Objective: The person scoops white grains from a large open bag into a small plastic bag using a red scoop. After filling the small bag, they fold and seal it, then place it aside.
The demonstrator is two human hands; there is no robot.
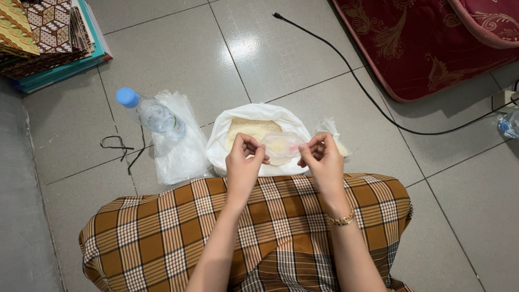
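The small clear bag held between the left hand and the right hand is translucent and partly covered by the fingers; its contents cannot be made out. It hides part of the grain in the white sack behind it. The stack of patterned cloths is cut off by the top and left edges. The red mat runs out of view at top and right. The black cable leaves at the right edge; its far end is unseen. A second bottle is cropped at the right edge. Both forearms are cut by the bottom edge.
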